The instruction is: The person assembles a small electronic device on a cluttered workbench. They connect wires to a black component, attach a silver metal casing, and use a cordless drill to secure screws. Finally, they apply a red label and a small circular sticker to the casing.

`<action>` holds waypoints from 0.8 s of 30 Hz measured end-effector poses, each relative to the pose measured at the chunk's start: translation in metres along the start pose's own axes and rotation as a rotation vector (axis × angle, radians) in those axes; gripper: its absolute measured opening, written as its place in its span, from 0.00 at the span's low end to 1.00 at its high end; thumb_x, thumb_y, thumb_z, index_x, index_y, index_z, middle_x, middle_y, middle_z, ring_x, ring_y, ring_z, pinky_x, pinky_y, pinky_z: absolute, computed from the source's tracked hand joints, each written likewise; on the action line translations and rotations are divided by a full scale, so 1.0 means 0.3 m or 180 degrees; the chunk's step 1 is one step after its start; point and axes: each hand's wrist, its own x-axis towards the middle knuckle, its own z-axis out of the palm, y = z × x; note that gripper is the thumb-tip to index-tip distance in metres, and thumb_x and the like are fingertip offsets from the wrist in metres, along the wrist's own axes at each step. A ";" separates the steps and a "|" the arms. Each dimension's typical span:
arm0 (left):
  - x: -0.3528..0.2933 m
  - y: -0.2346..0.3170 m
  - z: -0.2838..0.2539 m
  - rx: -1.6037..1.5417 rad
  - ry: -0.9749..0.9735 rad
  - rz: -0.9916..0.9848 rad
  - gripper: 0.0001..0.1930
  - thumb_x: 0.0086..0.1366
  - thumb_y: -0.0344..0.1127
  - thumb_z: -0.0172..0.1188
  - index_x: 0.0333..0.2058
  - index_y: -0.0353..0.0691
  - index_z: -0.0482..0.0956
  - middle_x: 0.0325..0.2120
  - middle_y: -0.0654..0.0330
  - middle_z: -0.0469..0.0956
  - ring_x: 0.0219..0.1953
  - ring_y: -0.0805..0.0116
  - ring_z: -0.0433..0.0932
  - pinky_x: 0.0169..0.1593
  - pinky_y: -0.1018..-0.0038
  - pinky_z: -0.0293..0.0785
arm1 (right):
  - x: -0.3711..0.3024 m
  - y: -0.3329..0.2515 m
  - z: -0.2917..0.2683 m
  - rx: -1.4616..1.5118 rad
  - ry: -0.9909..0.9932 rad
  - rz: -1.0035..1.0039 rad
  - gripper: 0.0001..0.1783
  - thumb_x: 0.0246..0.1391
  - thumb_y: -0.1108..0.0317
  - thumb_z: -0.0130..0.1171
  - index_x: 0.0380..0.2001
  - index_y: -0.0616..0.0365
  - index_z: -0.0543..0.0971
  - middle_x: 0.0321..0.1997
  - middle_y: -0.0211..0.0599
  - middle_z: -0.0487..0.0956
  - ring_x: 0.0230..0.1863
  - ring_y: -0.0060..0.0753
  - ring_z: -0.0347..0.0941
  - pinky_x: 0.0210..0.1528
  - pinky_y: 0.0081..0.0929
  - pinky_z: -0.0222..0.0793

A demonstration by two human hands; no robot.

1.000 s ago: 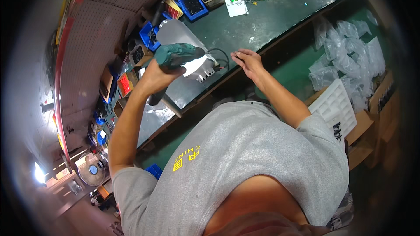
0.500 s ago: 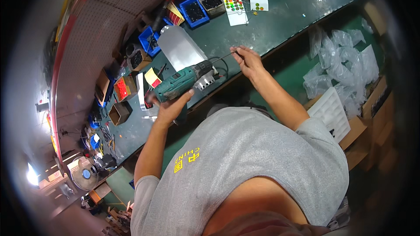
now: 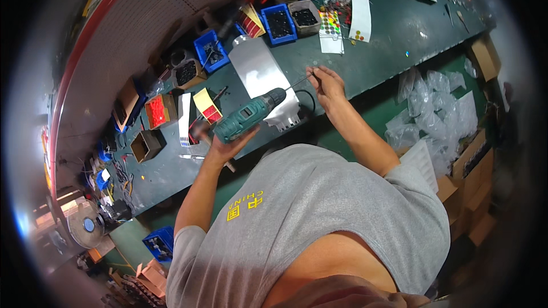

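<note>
My left hand (image 3: 231, 147) is closed around a green and black cordless drill (image 3: 245, 118), held tilted above the table's near edge. A long thin bit (image 3: 298, 81) runs from its chuck up to the right. At the far end of that bit, the fingers of my right hand (image 3: 329, 88) are pinched together on its tip. Anything small between those fingertips is hidden. Beneath and behind the drill, a silver metal housing (image 3: 258, 64) lies on the green worktable (image 3: 388, 51), with a black cable (image 3: 311, 96) curving out beside its near end.
Blue bins (image 3: 279, 24) and a brown box of black parts (image 3: 305, 17) line the back. Sticker sheets (image 3: 331, 31) lie right of them. An open box of red parts (image 3: 161, 111) stands at the left. Clear plastic bags (image 3: 436, 111) are piled beyond the table's near edge.
The view has shifted, so the table contents appear further right and more of its far right end shows. Both hands keep their hold, the right one still at the bit's tip.
</note>
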 end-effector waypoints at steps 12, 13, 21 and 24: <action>0.016 -0.034 -0.279 -0.1109 0.0528 -0.1031 0.11 0.65 0.33 0.66 0.43 0.34 0.81 0.27 0.62 0.79 0.30 0.71 0.78 0.38 0.72 0.77 | -0.054 0.127 0.290 -0.0921 -0.0757 -0.0449 0.15 0.63 0.78 0.59 0.50 0.69 0.71 0.49 0.49 0.78 0.48 0.43 0.82 0.49 0.33 0.85; 0.014 -0.049 -0.305 -0.1107 0.0560 -0.1016 0.11 0.66 0.33 0.65 0.43 0.34 0.80 0.26 0.62 0.79 0.29 0.71 0.78 0.38 0.72 0.76 | -0.053 0.133 0.305 -0.0960 -0.0782 -0.0525 0.15 0.63 0.75 0.60 0.50 0.69 0.71 0.49 0.48 0.78 0.49 0.43 0.82 0.50 0.34 0.84; 0.028 -0.162 -0.551 -0.0871 0.1403 -0.0798 0.07 0.66 0.35 0.65 0.39 0.40 0.81 0.26 0.66 0.77 0.28 0.76 0.75 0.36 0.75 0.72 | -0.084 0.165 0.023 -0.2585 -0.0188 -0.1043 0.10 0.65 0.67 0.61 0.42 0.63 0.79 0.29 0.29 0.76 0.27 0.20 0.70 0.31 0.21 0.69; 0.059 -0.230 -0.654 -0.0914 0.1297 -0.1226 0.07 0.66 0.37 0.65 0.35 0.40 0.80 0.26 0.67 0.77 0.28 0.76 0.74 0.35 0.74 0.74 | -0.096 0.214 -0.220 -0.3156 -0.0628 -0.0616 0.14 0.61 0.64 0.65 0.43 0.62 0.79 0.31 0.28 0.78 0.30 0.21 0.73 0.31 0.21 0.70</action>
